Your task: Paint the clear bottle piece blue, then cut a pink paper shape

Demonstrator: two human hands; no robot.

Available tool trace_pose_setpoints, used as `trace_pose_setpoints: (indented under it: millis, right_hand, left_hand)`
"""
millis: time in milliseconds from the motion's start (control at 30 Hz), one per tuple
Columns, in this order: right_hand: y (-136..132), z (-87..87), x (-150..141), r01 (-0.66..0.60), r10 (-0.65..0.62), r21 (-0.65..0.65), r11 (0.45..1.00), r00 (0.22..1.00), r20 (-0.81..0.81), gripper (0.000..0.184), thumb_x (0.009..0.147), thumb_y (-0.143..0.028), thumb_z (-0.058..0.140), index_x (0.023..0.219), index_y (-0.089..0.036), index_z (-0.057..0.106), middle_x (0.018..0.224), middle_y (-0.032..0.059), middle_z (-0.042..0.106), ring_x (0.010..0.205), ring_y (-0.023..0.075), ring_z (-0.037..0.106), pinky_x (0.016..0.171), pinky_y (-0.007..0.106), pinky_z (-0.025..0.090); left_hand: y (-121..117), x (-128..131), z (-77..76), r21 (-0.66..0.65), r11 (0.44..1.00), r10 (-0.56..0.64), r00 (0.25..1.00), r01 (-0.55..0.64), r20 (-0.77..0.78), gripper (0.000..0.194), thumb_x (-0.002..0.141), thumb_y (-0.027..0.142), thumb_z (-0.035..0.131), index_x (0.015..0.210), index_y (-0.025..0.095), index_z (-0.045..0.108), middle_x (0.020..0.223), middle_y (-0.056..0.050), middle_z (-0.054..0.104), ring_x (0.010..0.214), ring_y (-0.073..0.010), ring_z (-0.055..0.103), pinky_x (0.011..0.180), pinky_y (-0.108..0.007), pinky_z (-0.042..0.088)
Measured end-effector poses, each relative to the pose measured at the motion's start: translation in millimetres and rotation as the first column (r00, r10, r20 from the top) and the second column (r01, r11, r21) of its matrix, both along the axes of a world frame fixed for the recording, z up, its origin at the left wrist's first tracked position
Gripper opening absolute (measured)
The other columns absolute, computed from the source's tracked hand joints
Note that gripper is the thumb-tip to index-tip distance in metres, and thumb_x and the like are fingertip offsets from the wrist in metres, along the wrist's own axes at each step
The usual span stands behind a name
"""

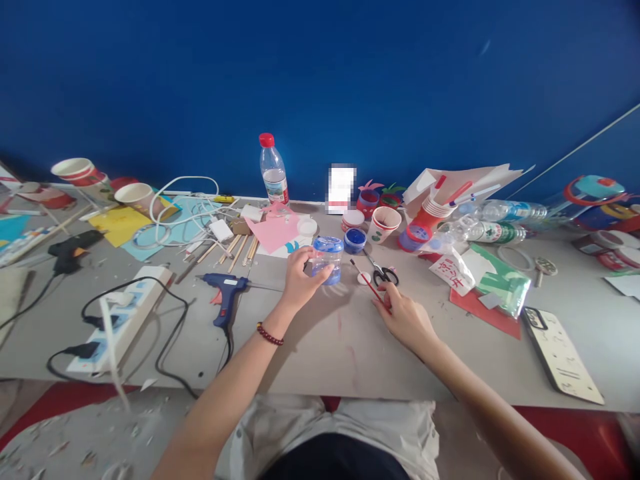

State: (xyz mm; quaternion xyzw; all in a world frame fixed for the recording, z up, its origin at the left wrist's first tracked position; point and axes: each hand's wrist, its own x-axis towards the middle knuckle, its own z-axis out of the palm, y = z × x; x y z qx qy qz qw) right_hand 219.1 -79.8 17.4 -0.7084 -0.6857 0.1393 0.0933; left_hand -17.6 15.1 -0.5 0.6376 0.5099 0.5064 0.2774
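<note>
My left hand (pixel 301 279) is wrapped round a small clear plastic jar (pixel 327 257) partly painted blue, holding it upright on the grey table (pixel 320 347). A dark red bead bracelet sits on that wrist. My right hand (pixel 403 313) pinches a thin red-handled paintbrush (pixel 366 280), whose tip points up-left toward the jar. Just beyond the brush lie black-handled scissors (pixel 383 272) and an open pot of blue paint (pixel 355 240).
A blue glue gun (pixel 225 293) and a white power strip (pixel 127 313) with black cables lie to the left. A water bottle (pixel 273 170), paper cups (pixel 386 223), pink paper (pixel 273 230) and wooden sticks crowd the back. A phone (pixel 557 353) rests at the right.
</note>
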Motion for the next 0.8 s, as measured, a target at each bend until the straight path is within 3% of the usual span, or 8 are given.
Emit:
trace_pose_setpoints:
  millis: [233, 367, 467, 533, 667, 800]
  right_hand:
    - [-0.7, 10.4, 4.8, -0.030, 0.040, 0.072, 0.997, 0.989, -0.142, 0.027, 0.093, -0.028, 0.038, 0.107, -0.024, 0.060, 0.083, 0.0051, 0.073, 0.066, 0.0233, 0.068, 0.059, 0.030, 0.046]
    - [-0.1, 22.8, 7.5, -0.061, 0.125, 0.179, 0.982, 0.918, -0.377, 0.028, 0.093, -0.029, 0.041, 0.094, -0.023, 0.067, 0.072, 0.0026, 0.068, 0.061, 0.0177, 0.064, 0.061, 0.029, 0.049]
    - [1.6, 32.7, 8.2, -0.029, 0.164, 0.232, 0.972, 0.792, -0.588, 0.026, 0.091, -0.028, 0.047, 0.087, -0.021, 0.072, 0.065, 0.0013, 0.065, 0.057, 0.0152, 0.060, 0.056, 0.027, 0.049]
    - [4.7, 41.6, 8.9, -0.019, 0.213, 0.265, 0.964, 0.649, -0.730, 0.024, 0.091, -0.030, 0.052, 0.087, -0.021, 0.074, 0.065, 0.0018, 0.067, 0.055, 0.0148, 0.060, 0.051, 0.026, 0.049]
    - [17.6, 70.9, 10.7, -0.006, 0.421, 0.451, 0.893, 0.365, -0.830, 0.019, 0.090, -0.037, 0.062, 0.090, -0.023, 0.075, 0.072, 0.0041, 0.074, 0.060, 0.0179, 0.065, 0.047, 0.028, 0.048]
    - [35.5, 108.4, 6.0, -0.007, 0.568, 0.595, 0.804, 0.302, -0.765, 0.012, 0.084, -0.039, 0.073, 0.087, -0.028, 0.070, 0.070, 0.0001, 0.072, 0.056, 0.0160, 0.059, 0.043, 0.027, 0.044]
  left_hand:
    - [0.4, -0.1, 8.4, -0.071, 0.997, -0.028, 0.996, 0.034, 0.087, 0.027, 0.071, 0.046, 0.073, 0.085, 0.022, 0.070, 0.109, -0.009, 0.069, 0.114, -0.0271, 0.060, 0.104, -0.045, 0.046]
    - [1.1, -0.6, 12.4, -0.251, 0.948, -0.105, 0.935, 0.198, 0.340, 0.031, 0.075, 0.048, 0.067, 0.091, 0.022, 0.074, 0.108, -0.007, 0.073, 0.104, -0.0263, 0.066, 0.091, -0.041, 0.054]
    - [0.8, -0.6, 13.4, -0.320, 0.893, -0.115, 0.848, 0.317, 0.518, 0.038, 0.076, 0.052, 0.066, 0.097, 0.021, 0.075, 0.112, -0.009, 0.074, 0.105, -0.0279, 0.067, 0.086, -0.040, 0.056]
    - [0.1, -0.2, 14.6, -0.316, 0.882, -0.120, 0.815, 0.350, 0.567, 0.039, 0.074, 0.052, 0.067, 0.097, 0.021, 0.075, 0.114, -0.010, 0.073, 0.108, -0.0291, 0.067, 0.087, -0.042, 0.056]
    - [-0.9, 1.5, 16.6, -0.343, 0.884, -0.079, 0.824, 0.318, 0.560, 0.042, 0.068, 0.051, 0.073, 0.096, 0.019, 0.073, 0.111, -0.011, 0.073, 0.103, -0.0286, 0.067, 0.085, -0.042, 0.056]
    - [-0.2, 1.7, 12.0, -0.295, 0.931, -0.069, 0.894, 0.218, 0.442, 0.040, 0.072, 0.050, 0.070, 0.099, 0.020, 0.070, 0.105, -0.009, 0.073, 0.099, -0.0263, 0.067, 0.084, -0.040, 0.055]
